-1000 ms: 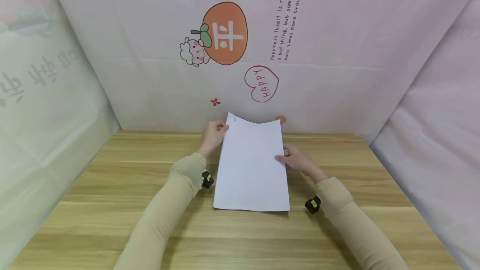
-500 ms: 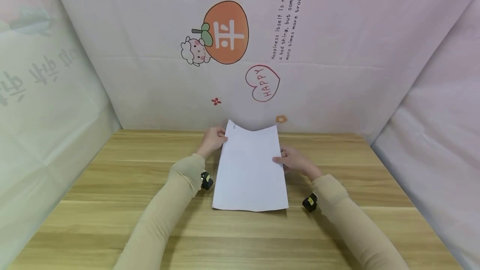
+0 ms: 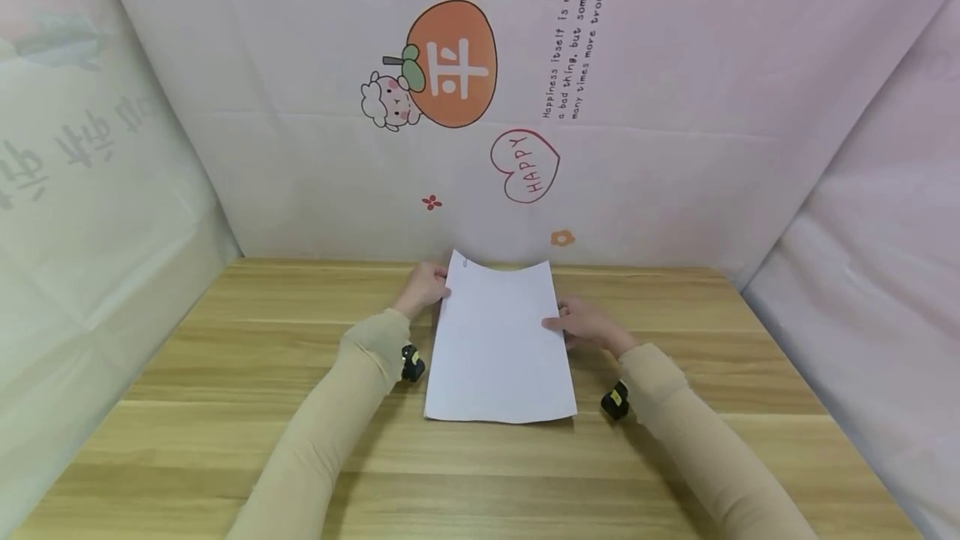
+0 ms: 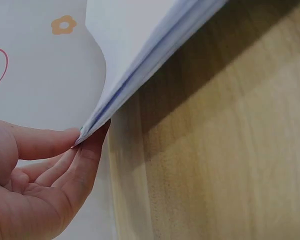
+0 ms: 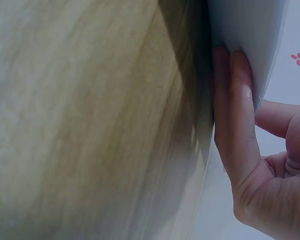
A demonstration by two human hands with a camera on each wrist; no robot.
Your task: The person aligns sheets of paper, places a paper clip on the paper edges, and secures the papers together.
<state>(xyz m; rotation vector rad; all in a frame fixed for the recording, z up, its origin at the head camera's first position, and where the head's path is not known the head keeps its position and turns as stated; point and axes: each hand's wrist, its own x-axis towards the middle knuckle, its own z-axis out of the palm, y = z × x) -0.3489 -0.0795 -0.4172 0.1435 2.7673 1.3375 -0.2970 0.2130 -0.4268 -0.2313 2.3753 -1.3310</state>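
Note:
A stack of white paper sheets [image 3: 498,348] is held over the table, its far end raised and sagging in the middle, its near edge low by the tabletop. A small paper clip [image 3: 464,262] sits at its far left corner. My left hand [image 3: 426,287] pinches the left edge near that corner; in the left wrist view the thumb lies on top and the fingers underneath the layered sheets [image 4: 140,67]. My right hand [image 3: 588,324] pinches the right edge about midway, thumb above. In the right wrist view its fingers [image 5: 240,107] lie against the underside.
The wooden table [image 3: 262,398] meets a printed white cloth wall [image 3: 337,182] just behind the paper. More cloth hangs at the left and right sides. Black wrist cameras [image 3: 616,401] are worn on both forearms, under the sleeves' cuffs.
The far end of the paper stack has come down toward the table, both hands still pinching it. The left hand has lowered with it; the right hand has shifted slightly left.

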